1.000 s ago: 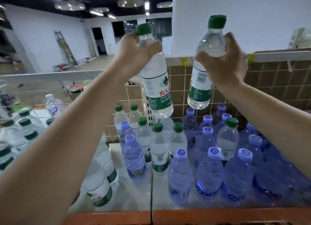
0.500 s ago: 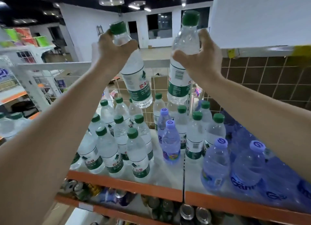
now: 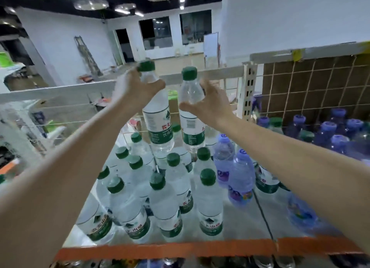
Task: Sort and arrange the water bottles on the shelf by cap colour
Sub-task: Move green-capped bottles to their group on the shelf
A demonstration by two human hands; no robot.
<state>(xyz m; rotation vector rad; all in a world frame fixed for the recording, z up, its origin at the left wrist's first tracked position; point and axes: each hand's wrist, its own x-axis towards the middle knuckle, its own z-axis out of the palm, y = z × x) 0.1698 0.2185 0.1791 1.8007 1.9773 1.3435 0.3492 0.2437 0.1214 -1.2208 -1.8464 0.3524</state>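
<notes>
- Two green-capped bottles are held up side by side above the back of the green-capped cluster (image 3: pixel 160 189) standing on the shelf (image 3: pixel 236 225).
- The left hand (image 3: pixel 133 87) grips the left bottle (image 3: pixel 157 115) round its shoulder just under the cap, fingers and thumb curled about it; the bottle tilts slightly.
- The right hand (image 3: pixel 210 103) holds the right bottle (image 3: pixel 191 111) at its upper body, thumb across the front, fingers behind it.
- Blue-capped bottles (image 3: pixel 240 171) stand to the right of the green group, with more further right along the mesh back panel (image 3: pixel 312 83).
</notes>
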